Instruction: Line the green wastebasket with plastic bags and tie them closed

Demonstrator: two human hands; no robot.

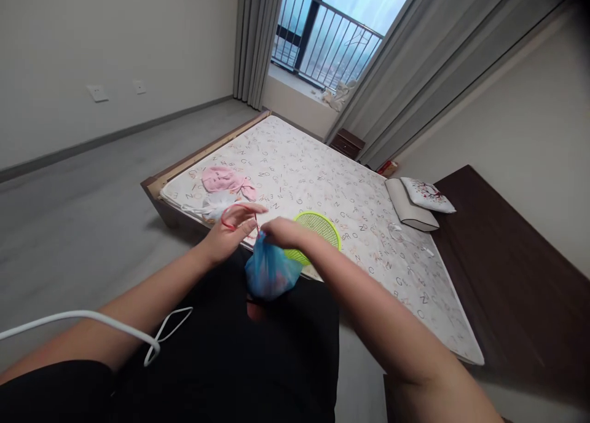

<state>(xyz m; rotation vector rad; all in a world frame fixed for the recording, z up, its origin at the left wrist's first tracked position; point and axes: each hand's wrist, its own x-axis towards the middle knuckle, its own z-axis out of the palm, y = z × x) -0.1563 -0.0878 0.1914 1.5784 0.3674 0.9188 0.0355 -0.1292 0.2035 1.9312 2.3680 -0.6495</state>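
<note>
A blue plastic bag with something inside hangs in front of my black trousers, its neck gathered at the top. My right hand is closed around that neck. A thin red string loops over the fingers of my left hand and runs toward the bag's neck. My left thumb and fingers are curled around the string, with a small gap between the tips. Just behind my right hand, a lime-green mesh basket rests on the mattress, partly hidden by my forearm and the bag.
The patterned mattress lies on a wooden bed frame. Near its left corner are a pink cloth and a whitish plastic bag. Pillows lie by the dark headboard. A white cable crosses my left arm.
</note>
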